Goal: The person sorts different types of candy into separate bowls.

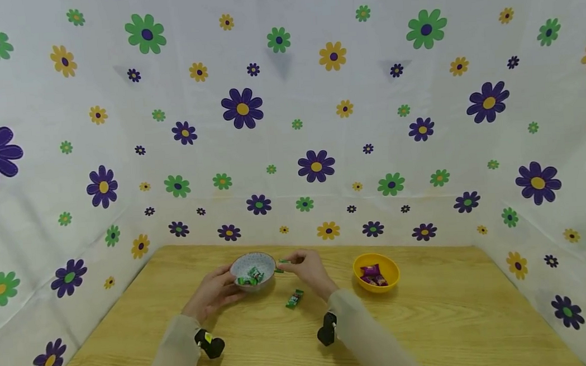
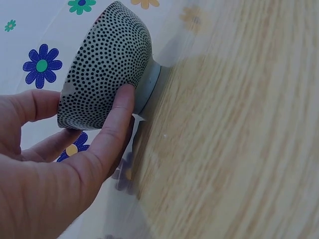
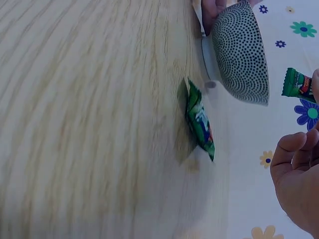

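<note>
My left hand (image 1: pixel 218 291) holds the side of a small dotted bowl (image 1: pixel 251 260), its fingers spread against the outer wall in the left wrist view. Several green-wrapped candies (image 1: pixel 254 275) lie inside that bowl. Just right of the rim, my right hand (image 1: pixel 305 269) pinches another green-wrapped candy (image 3: pixel 298 84) between thumb and fingertips, above the table. One more green candy (image 1: pixel 294 299) lies on the wood below the right hand; the right wrist view shows this loose candy (image 3: pixel 199 119) near the bowl's foot.
To the right of my right hand stands a yellow bowl (image 1: pixel 395 272) with several purple-wrapped candies (image 1: pixel 371 270) in it. The wooden table (image 1: pixel 457 313) ends at a white flowered cloth (image 1: pixel 281 150) behind and at both sides.
</note>
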